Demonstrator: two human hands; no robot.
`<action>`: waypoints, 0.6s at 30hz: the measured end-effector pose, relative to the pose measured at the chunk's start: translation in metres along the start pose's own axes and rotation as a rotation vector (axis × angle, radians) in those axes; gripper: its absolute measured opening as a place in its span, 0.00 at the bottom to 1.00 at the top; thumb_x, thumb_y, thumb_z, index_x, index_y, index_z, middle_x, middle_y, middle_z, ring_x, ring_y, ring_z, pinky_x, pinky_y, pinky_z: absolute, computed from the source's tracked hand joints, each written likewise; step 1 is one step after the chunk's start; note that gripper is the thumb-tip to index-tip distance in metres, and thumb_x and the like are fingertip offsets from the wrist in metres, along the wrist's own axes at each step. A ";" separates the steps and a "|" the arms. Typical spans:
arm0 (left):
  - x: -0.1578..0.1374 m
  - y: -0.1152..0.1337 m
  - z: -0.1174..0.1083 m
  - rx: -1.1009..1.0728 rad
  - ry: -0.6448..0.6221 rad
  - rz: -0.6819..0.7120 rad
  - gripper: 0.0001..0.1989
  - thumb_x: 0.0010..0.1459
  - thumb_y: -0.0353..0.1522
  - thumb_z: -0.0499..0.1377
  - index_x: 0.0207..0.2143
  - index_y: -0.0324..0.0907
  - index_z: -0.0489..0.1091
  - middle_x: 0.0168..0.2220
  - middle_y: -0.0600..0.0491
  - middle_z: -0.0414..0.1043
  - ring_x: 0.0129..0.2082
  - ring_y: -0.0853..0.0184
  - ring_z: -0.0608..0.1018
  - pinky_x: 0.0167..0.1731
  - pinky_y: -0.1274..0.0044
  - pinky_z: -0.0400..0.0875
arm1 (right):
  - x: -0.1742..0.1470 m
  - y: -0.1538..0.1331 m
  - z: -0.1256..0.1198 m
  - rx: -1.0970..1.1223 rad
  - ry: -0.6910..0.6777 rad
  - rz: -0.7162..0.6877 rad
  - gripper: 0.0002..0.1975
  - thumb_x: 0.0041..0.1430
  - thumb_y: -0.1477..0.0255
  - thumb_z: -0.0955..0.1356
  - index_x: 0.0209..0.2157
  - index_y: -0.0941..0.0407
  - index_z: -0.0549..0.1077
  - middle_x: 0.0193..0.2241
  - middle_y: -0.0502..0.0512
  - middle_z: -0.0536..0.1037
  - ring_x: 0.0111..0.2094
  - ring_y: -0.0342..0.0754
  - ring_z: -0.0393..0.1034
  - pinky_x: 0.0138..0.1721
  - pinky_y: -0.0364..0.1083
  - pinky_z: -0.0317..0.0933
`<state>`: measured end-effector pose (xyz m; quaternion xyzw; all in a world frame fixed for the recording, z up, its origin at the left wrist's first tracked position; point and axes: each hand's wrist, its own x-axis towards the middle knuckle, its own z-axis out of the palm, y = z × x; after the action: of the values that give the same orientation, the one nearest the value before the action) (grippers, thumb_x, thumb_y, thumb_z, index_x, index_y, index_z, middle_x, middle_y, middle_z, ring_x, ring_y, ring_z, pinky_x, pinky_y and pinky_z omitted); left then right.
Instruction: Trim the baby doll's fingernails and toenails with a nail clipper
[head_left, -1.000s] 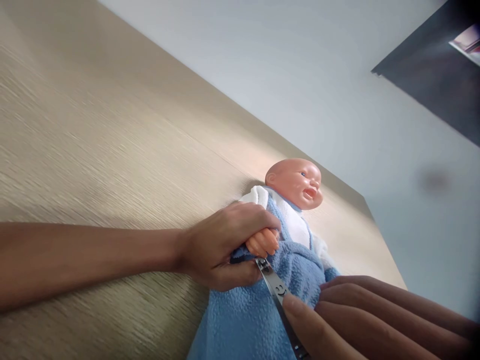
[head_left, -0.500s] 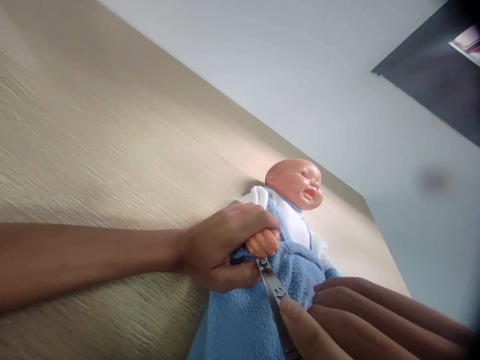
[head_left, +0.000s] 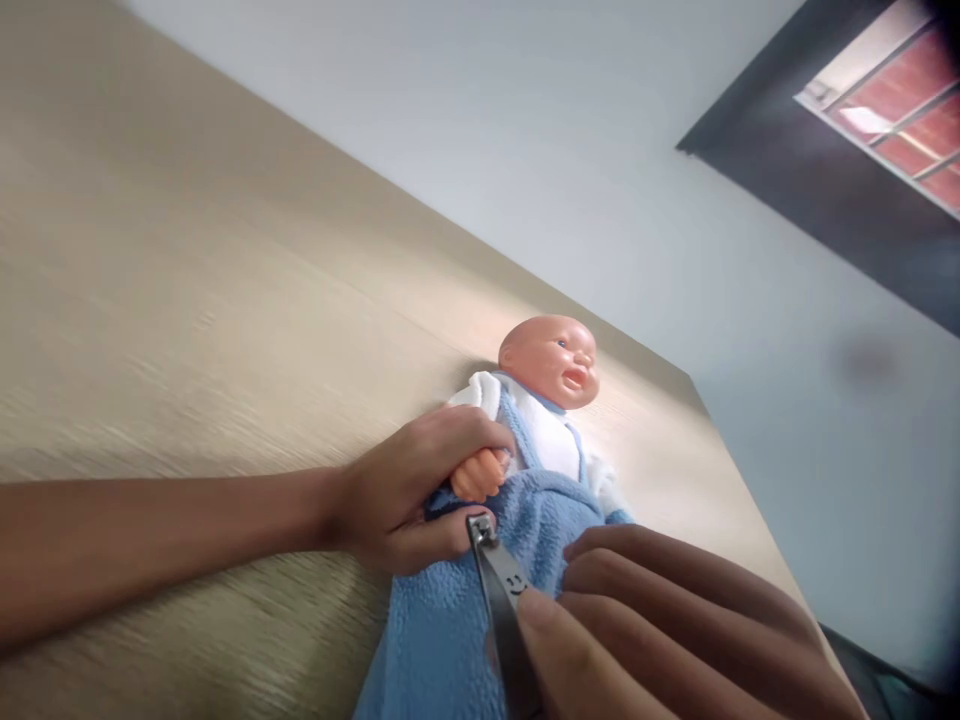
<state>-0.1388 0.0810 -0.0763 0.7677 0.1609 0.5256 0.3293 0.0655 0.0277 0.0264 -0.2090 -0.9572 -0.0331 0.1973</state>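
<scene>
Hands (head_left: 405,490) grip doll (head_left: 540,440), clipper (head_left: 499,590)

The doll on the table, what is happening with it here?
A person works on a baby doll that lies on its back on a wooden table, dressed in white and wrapped in a blue fleece. The left hand holds the doll's small hand. The right hand holds a metal nail clipper, its tip just below the doll's fingers.

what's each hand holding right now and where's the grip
The left hand grips the doll by its small hand. The right hand holds a metal nail clipper along its lever end.
</scene>
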 end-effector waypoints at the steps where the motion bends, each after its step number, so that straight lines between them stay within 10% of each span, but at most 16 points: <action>1: -0.001 0.000 -0.001 0.002 0.000 -0.001 0.16 0.60 0.34 0.58 0.50 0.40 0.63 0.40 0.46 0.71 0.39 0.61 0.73 0.43 0.67 0.69 | 0.003 -0.004 0.000 0.022 0.012 0.005 0.15 0.65 0.74 0.69 0.24 0.54 0.65 0.19 0.45 0.67 0.21 0.42 0.65 0.27 0.45 0.68; 12: 0.001 -0.013 -0.010 0.134 -0.160 0.149 0.16 0.64 0.45 0.57 0.36 0.41 0.65 0.38 0.47 0.70 0.40 0.60 0.72 0.43 0.66 0.69 | 0.006 -0.052 -0.015 0.205 -0.054 -0.040 0.10 0.75 0.74 0.62 0.40 0.60 0.74 0.27 0.48 0.73 0.27 0.41 0.64 0.36 0.43 0.64; 14: 0.004 -0.013 -0.014 0.164 -0.208 0.200 0.20 0.63 0.50 0.56 0.34 0.41 0.65 0.36 0.46 0.70 0.39 0.59 0.72 0.42 0.66 0.70 | -0.002 -0.049 -0.007 0.225 0.167 -0.146 0.11 0.74 0.75 0.62 0.36 0.59 0.73 0.23 0.46 0.71 0.21 0.40 0.58 0.29 0.43 0.61; 18: 0.008 -0.012 -0.017 0.218 -0.312 0.290 0.27 0.58 0.58 0.56 0.30 0.42 0.66 0.34 0.44 0.72 0.37 0.57 0.72 0.41 0.63 0.71 | -0.028 -0.033 -0.004 0.581 0.663 0.221 0.14 0.60 0.58 0.74 0.36 0.53 0.75 0.21 0.44 0.73 0.20 0.41 0.66 0.25 0.43 0.60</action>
<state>-0.1502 0.1002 -0.0751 0.8858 0.0520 0.4219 0.1862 0.0768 -0.0135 0.0200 -0.2240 -0.7839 0.1932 0.5459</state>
